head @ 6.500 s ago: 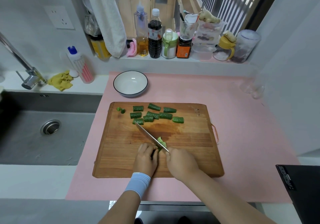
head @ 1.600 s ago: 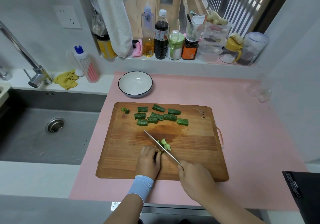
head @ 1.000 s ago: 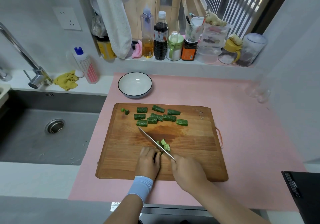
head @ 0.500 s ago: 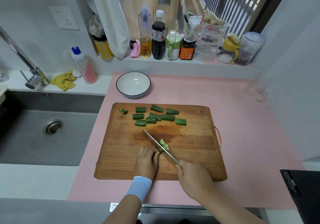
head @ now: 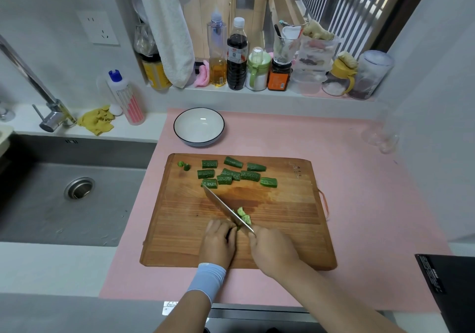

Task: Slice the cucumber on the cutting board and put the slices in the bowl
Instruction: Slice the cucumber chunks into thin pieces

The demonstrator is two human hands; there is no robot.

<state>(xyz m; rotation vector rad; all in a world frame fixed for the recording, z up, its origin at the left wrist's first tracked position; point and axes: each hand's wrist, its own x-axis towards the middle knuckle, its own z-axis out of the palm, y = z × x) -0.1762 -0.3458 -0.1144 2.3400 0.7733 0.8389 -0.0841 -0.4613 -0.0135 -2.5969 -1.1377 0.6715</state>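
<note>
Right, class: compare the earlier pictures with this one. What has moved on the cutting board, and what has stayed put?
The right hand has pushed the knife forward over the cutting board, closing up to the left hand, which still holds down the cucumber piece being sliced. The cut chunks at the far edge and the empty bowl stayed as they were.

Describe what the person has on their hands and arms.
Neither hand wears a glove, and no ring or watch shows. The left hand has a pale blue band round the wrist, smooth and with no visible markings. The right hand and its forearm wear nothing. No sleeve shows on either arm.
</note>
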